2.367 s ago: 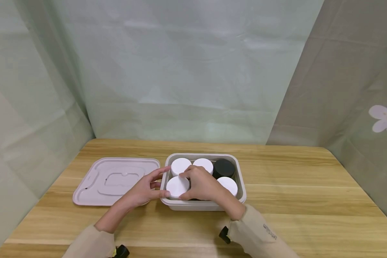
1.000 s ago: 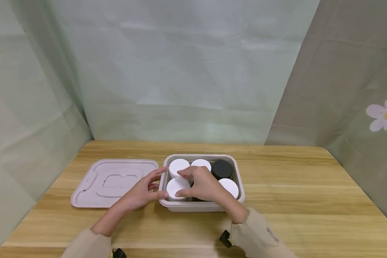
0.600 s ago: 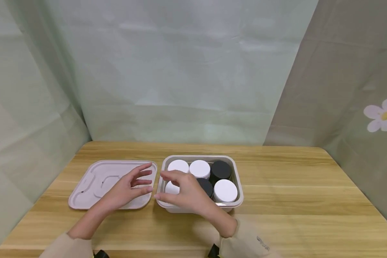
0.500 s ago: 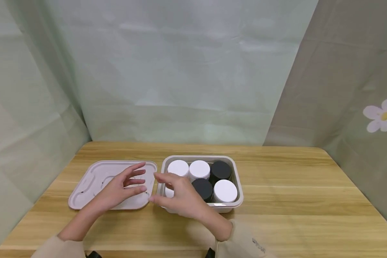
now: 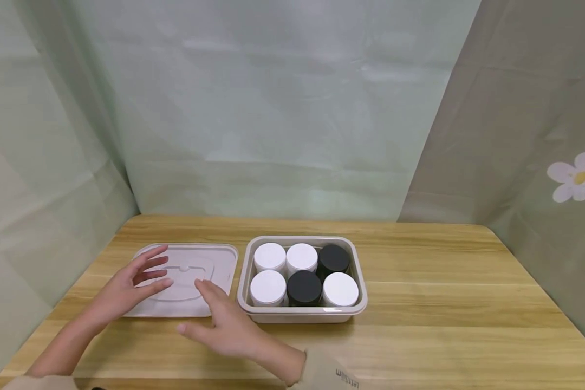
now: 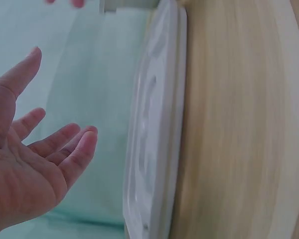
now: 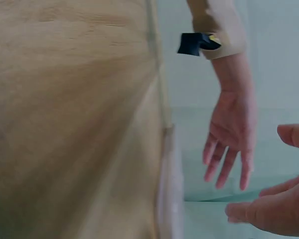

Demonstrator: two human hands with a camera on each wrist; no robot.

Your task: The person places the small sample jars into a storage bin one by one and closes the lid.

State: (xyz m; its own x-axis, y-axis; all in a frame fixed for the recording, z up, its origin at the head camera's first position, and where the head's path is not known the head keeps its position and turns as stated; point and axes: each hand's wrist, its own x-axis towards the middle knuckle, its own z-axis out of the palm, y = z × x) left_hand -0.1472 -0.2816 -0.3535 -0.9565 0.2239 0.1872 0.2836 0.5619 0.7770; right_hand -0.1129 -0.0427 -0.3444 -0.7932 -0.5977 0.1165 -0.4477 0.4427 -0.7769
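My left hand hovers over the left part of a pale plastic lid, its fingers loosely spread around nothing. My right hand is at the lid's front right corner, thumb and fingers apart and holding nothing. In the left wrist view, the left palm appears beside the lid's edge, apart from it. Right of the lid stands a pale plastic box. It holds two rows of round screw-top jars: several white ones and two black ones, all upright.
The wooden table extends to the right of the box. Pale green cloth hangs behind and at the left. A grey-brown cloth with a white flower print hangs at the right.
My right hand has let go of the front left white jar and left the box. Both hands have moved left, over and near the lid. The box, jars and lid stay in place.
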